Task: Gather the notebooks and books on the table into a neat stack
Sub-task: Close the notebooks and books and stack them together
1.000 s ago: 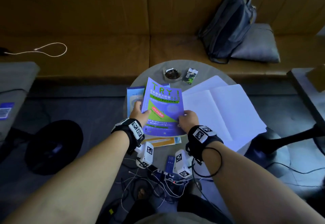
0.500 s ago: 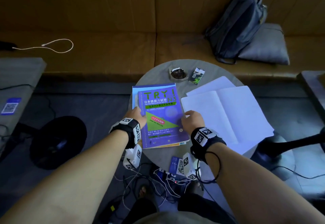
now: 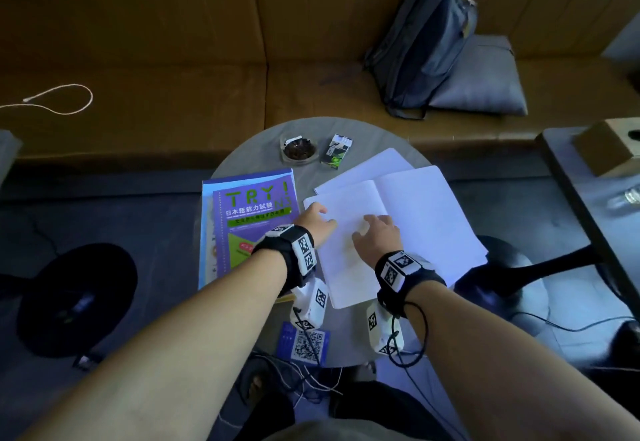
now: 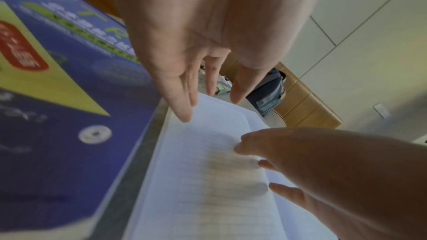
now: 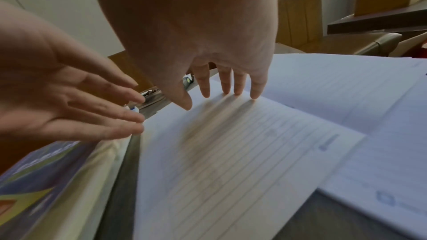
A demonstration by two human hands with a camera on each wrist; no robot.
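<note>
Both hands have left the purple textbook and now sit over the open notebook.

I read the left hand (image 3: 313, 221) at the notebook's (image 3: 419, 219) left edge, fingers straight and loosely spread; the right hand (image 3: 375, 238) is palm-down on the left page, fingertips (image 5: 227, 87) touching lined paper. Purple textbook (image 3: 252, 219) lies closed on a blue book (image 3: 207, 233), left on the round table (image 3: 256, 153), just beside the notebook.

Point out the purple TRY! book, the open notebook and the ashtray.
purple TRY! book (image 3: 252, 212), head view, on the upper cover below the title.
open notebook (image 3: 422, 212), head view, on the bare right-hand page.
ashtray (image 3: 300, 150), head view, on its dark contents at the centre.
</note>
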